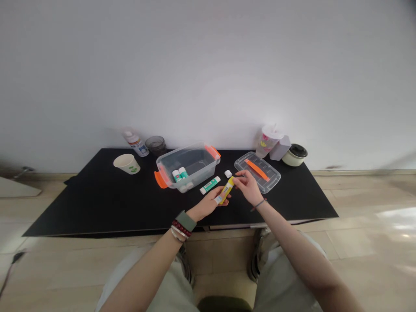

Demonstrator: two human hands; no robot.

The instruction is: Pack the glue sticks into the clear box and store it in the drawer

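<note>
My left hand [207, 204] has its fingers curled around the lower end of a yellow glue stick [226, 190], which is angled across the space between my hands, just above the black desk [81, 212]. My right hand [247, 187] is at the stick's upper end, with its fingers drawn together in a pinch, but from up here I can't tell whether they're gripping the tube or only touching it. Just beyond them, a small white cap [228, 173] sits loose on the desk. A green-and-white glue stick [209, 185] lies on its side nearby, next to a clear plastic box [201, 170] with orange latches and two more sticks [180, 174] inside. A clear lid [246, 162] rests to my right. The main risk is the yellow stick: it's slim and smooth, so if my left hand's hold loosens or my right hand pulls unevenly, it could slip and roll. The cap is so close to my right fingers that a careless move could flick it away, and a dropped stick could knock the green one or clip the box.
</note>
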